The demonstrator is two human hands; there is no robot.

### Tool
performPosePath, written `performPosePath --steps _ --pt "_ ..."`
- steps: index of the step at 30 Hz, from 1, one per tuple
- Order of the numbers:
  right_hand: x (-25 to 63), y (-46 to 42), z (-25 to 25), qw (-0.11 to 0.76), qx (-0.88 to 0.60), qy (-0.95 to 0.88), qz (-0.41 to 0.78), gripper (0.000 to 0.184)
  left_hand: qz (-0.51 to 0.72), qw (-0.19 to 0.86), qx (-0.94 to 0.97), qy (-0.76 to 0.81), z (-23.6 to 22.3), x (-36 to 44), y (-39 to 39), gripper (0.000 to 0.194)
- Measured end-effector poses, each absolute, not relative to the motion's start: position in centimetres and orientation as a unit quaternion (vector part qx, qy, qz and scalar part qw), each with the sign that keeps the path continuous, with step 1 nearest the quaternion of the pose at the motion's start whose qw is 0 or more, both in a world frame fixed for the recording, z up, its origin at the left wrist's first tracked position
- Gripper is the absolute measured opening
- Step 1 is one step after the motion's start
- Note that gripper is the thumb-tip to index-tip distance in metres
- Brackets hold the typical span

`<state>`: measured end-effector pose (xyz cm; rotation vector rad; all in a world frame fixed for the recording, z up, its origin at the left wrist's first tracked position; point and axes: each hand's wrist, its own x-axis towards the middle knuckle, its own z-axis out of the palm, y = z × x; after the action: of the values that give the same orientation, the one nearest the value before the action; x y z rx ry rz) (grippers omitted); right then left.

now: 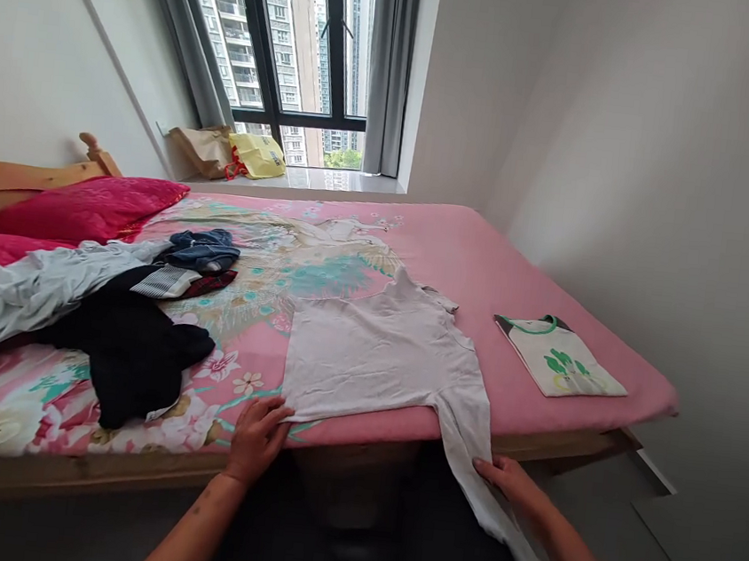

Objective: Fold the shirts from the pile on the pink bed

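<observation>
White long-sleeved cloth shirt (pixel 367 351): on the pink-sheeted wooden bed's (pixel 439 238) near side, sleeve (pixel 465 419) dangling off
My left hand (pixel 257 438): at its near left corner — can't tell if I'm gripping
My right hand (pixel 517 486): pinching that sleeve

No legible text or numbers

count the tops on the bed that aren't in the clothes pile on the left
2: a pale long-sleeved top spread near the middle, one sleeve hanging over the edge, and a folded top with a green print at right. Others could be hidden underneath.
</observation>
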<state>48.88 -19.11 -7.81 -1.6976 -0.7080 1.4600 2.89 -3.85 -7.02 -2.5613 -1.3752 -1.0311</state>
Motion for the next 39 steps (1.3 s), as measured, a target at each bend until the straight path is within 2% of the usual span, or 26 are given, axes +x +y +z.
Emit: performPosePath --steps 4,7,16,22,26,32,39 --pt "49.0 -21.7 -8.3 0.448 -0.645 -0.246 0.569 0.042 -0.321 -0.004 -0.836 -0.445 -6.7 2.7 -3.8 0.018" --pt "49.0 -23.0 -7.9 0.463 -0.645 -0.248 0.555 0.043 -0.319 -0.018 -0.839 -0.441 -6.7 2.2 -3.9 0.021" --pt "48.3 -28.1 -5.2 0.409 -0.684 -0.322 0.51 0.047 -0.284 0.043 -0.837 -0.465 -6.3 0.3 -8.3 0.023" --pt "48.8 -31.0 -6.2 0.347 -0.706 -0.327 0.523 0.052 -0.278 0.078 -0.841 -0.457 -6.8 -0.8 -9.7 0.024" --pt "49.1 -32.5 -6.2 0.324 -0.679 -0.312 0.58 0.052 -0.273 0.075 -0.842 -0.459 -7.0 -0.6 -9.5 0.025" --pt "49.5 -33.0 -4.7 0.327 -0.668 -0.315 0.59 0.051 -0.268 0.06 -0.848 -0.453 -7.1 -0.5 -9.2 0.024" --pt "48.7 -32.3 -0.6 0.288 -0.627 -0.375 0.619 0.048 -0.279 0.039 -0.844 -0.457 -7.1 -0.3 -8.8 0.023"
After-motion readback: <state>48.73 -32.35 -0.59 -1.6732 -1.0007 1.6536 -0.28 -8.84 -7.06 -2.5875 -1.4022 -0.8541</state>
